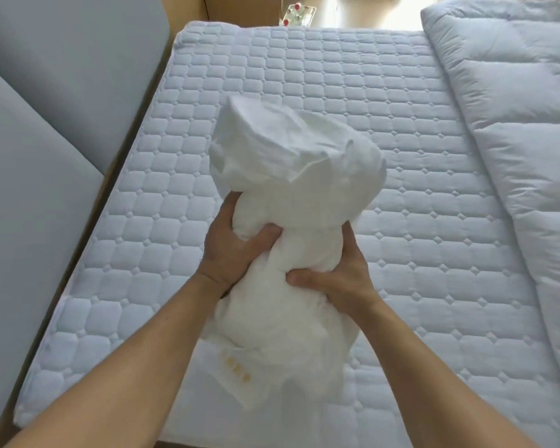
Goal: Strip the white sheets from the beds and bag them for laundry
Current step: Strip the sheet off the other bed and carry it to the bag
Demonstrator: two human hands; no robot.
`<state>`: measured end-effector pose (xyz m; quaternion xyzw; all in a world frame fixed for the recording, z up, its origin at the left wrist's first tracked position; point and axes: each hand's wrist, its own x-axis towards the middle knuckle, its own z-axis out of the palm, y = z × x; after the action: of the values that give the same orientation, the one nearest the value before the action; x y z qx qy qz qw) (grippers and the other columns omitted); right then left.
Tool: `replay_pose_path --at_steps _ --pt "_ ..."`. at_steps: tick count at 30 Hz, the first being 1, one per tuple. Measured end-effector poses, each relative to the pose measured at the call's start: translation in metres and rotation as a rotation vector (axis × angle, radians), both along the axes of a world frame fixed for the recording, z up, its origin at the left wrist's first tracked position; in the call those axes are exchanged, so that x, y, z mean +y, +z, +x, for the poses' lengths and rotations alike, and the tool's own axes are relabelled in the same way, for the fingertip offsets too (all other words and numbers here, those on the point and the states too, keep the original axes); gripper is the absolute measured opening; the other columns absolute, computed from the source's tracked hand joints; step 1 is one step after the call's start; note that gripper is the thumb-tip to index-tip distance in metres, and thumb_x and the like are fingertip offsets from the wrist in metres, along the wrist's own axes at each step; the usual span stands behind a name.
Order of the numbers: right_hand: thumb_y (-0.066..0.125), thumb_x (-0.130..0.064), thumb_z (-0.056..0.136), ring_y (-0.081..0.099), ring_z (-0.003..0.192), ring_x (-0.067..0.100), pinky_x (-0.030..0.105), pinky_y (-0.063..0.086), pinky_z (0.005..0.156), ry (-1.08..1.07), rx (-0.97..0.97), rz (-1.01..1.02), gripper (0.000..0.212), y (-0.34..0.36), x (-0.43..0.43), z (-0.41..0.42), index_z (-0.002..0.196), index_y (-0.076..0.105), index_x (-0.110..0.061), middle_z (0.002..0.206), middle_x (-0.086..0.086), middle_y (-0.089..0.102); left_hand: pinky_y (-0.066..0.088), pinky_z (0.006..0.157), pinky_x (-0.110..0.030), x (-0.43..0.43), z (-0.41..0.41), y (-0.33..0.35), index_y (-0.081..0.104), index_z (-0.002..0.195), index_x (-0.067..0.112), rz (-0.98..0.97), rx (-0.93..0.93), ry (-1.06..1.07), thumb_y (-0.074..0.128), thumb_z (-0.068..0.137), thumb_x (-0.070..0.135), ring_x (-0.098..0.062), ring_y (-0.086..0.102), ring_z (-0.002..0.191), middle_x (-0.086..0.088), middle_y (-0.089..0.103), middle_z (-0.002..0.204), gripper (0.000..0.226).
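A bunched white sheet (pixel 291 176) is held up over the bare quilted mattress (pixel 401 221). My left hand (pixel 232 245) grips the bundle's left side, thumb pressed into the cloth. My right hand (pixel 333 279) grips it lower on the right, thumb across the front. The top of the bundle bulges into a crumpled ball; its lower part hangs down toward me, with a flap bearing small yellow marks (pixel 236 367).
A folded white duvet (pixel 514 124) lies along the mattress's right side. A grey padded headboard (pixel 39 156) stands to the left, with a wooden frame strip beside it. A small clear object with red dots (pixel 299 14) sits beyond the far edge.
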<state>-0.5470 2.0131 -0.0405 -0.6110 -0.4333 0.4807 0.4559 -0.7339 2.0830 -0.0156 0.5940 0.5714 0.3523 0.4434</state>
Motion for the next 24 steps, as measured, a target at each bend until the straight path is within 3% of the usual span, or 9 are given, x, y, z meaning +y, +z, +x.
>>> replay_pose_path --at_steps 2,5,8,11,13,15,18,21,24 --pt "0.094 -0.057 0.031 0.06 0.113 -0.001 0.026 0.051 0.088 -0.02 -0.066 -0.044 0.105 -0.009 0.002 0.005 0.123 0.043 -0.062 0.123 -0.025 0.063 0.048 0.091 -0.019 0.006 0.009 -0.006 0.046 0.122 0.064 -0.003 0.02 -0.041 0.069 0.056 0.074 0.001 0.06 0.11 0.033 0.063 0.117 0.07" --pt "0.086 -0.068 0.033 0.061 0.109 -0.002 0.021 0.05 0.085 -0.023 -0.096 -0.234 0.102 -0.047 -0.033 0.0 0.126 0.043 -0.062 0.116 -0.028 0.064 0.047 0.097 -0.033 -0.026 0.008 -0.048 0.048 0.131 0.046 -0.207 0.059 -0.046 0.067 0.052 0.077 -0.014 0.06 0.117 0.02 0.064 0.122 0.087" --pt "0.078 -0.075 0.04 0.062 0.097 -0.008 0.012 0.047 0.074 -0.152 -0.095 -0.261 0.076 -0.075 -0.074 -0.009 0.109 0.046 -0.071 0.103 -0.032 0.066 0.048 0.085 -0.024 -0.061 0.007 -0.08 0.052 0.11 0.053 -0.282 0.099 0.004 0.068 0.048 0.079 -0.005 0.065 0.103 0.024 0.066 0.104 0.07" --pt "0.062 -0.079 0.057 0.065 0.095 0.0 0.019 0.047 0.077 -0.271 -0.081 -0.244 0.05 -0.077 -0.087 -0.01 0.104 0.051 -0.069 0.098 -0.026 0.069 0.049 0.079 -0.019 -0.062 0.013 -0.084 0.058 0.1 0.054 -0.293 0.073 0.061 0.068 0.05 0.079 0.009 0.064 0.089 0.026 0.071 0.091 0.057" --pt "0.052 -0.084 0.063 0.062 0.104 0.014 0.031 0.045 0.085 -0.251 -0.254 -0.218 0.056 -0.068 -0.085 -0.009 0.108 0.055 -0.052 0.097 -0.018 0.065 0.048 0.074 -0.014 -0.061 0.013 -0.081 0.062 0.096 0.051 -0.295 0.058 0.094 0.064 0.053 0.08 0.012 0.064 0.083 0.029 0.071 0.085 0.051" --pt "0.052 -0.083 0.064 0.054 0.112 0.031 0.046 0.041 0.095 -0.281 -0.562 -0.118 0.079 -0.056 -0.084 -0.006 0.114 0.055 -0.022 0.109 -0.001 0.056 0.044 0.067 -0.006 -0.063 0.012 -0.078 0.064 0.092 0.045 -0.284 0.05 0.114 0.058 0.057 0.08 0.015 0.063 0.079 0.033 0.069 0.08 0.05" --pt "0.069 -0.071 0.068 0.048 0.123 0.038 0.056 0.039 0.101 -0.346 -0.869 0.325 0.088 -0.039 -0.075 0.005 0.123 0.047 -0.006 0.128 0.015 0.048 0.042 0.061 -0.004 -0.064 0.011 -0.081 0.068 0.085 0.036 -0.271 0.035 0.139 0.052 0.061 0.079 0.015 0.062 0.074 0.029 0.07 0.074 0.052" --pt "0.071 -0.075 0.068 0.035 0.141 0.039 0.069 0.025 0.109 -0.027 -1.051 0.616 0.094 -0.022 -0.052 0.018 0.139 0.043 -0.02 0.149 0.012 0.039 0.045 0.066 -0.019 -0.063 0.009 -0.083 0.065 0.072 0.031 -0.279 0.027 0.141 0.05 0.063 0.078 0.007 0.06 0.066 0.016 0.069 0.066 0.05" --pt "0.058 -0.091 0.06 0.004 0.154 0.035 0.074 0.001 0.113 0.465 -1.104 0.422 0.11 -0.012 -0.018 0.027 0.152 0.025 -0.041 0.164 0.004 0.022 0.044 0.063 -0.02 -0.067 0.007 -0.083 0.062 0.063 0.03 -0.268 -0.021 0.123 0.05 0.067 0.075 0.005 0.058 0.061 0.015 0.066 0.062 0.047"
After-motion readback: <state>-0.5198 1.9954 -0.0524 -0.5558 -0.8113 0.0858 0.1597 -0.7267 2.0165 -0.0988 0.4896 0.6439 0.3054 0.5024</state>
